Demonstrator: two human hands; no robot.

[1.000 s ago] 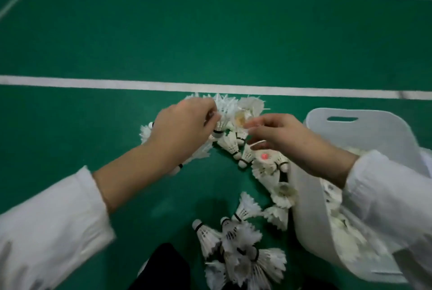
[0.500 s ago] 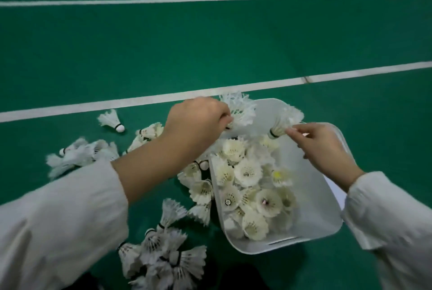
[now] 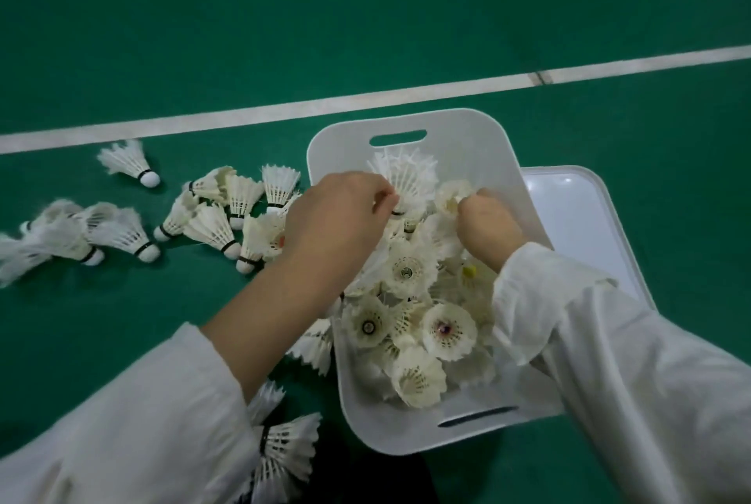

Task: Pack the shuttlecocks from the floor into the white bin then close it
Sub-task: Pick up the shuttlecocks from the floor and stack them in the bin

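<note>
The white bin (image 3: 459,137) stands on the green floor, open, with slot handles at both ends and several white shuttlecocks (image 3: 410,271) heaped inside. My left hand (image 3: 337,219) is over the bin's left rim, fingers pinched on the base of a white feathered shuttlecock (image 3: 406,174). My right hand (image 3: 487,223) is inside the bin at its far right, closed on a cream shuttlecock (image 3: 451,194). Several loose shuttlecocks (image 3: 219,215) lie on the floor to the left of the bin. More shuttlecocks (image 3: 284,450) lie near my left sleeve.
The bin's white lid (image 3: 581,215) lies flat on the floor just right of the bin, partly under it. A white court line (image 3: 284,113) runs across the floor behind the bin. One lone shuttlecock (image 3: 130,162) lies near that line at left.
Both hands have moved down into the bin with their shuttlecocks. My head has tilted, so the bin now sits more central and the lid shows at right.
</note>
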